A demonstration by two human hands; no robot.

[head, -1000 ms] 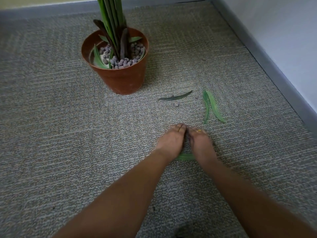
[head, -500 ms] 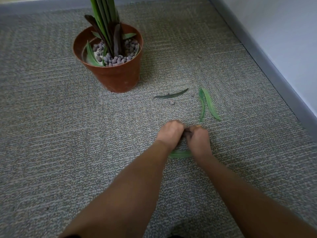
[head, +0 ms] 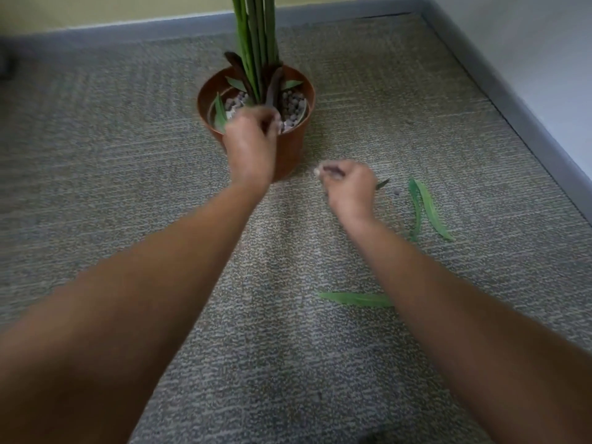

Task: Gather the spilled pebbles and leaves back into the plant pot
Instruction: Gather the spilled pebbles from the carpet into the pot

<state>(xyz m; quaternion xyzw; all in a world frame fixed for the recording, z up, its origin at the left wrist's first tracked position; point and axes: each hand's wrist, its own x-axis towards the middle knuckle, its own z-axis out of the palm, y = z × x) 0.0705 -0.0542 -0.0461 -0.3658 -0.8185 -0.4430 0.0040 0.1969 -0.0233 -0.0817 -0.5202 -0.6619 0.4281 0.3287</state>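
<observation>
Head view looks down your two bare arms onto a grey carpet (head: 128, 174), and your left hand (head: 251, 139) is up at the near rim of the terracotta plant pot (head: 293, 149), fingers curled together over the pebbles inside; it is blurred, so you cannot tell whether it grips anything. The pot stands upright on the carpet, with tall green stems (head: 254, 36) rising from its middle, grey pebbles in the pot (head: 293, 107) around them and a few leaves lying on top.

Your right hand (head: 350, 187) hangs just right of the pot's base, fingers pinched together on a thin dark leaf (head: 333, 169), and something small and pale shows at the fingertips. Behind that hand a dark leaf tip (head: 382, 184) pokes out on the carpet, and a single loose pebble (head: 396, 191) lies just beside it. Further right, two green leaves (head: 429, 209) lie side by side, touching at their far ends. Nearer you, another green leaf (head: 355, 299) lies flat, its right end hidden under your right forearm.
</observation>
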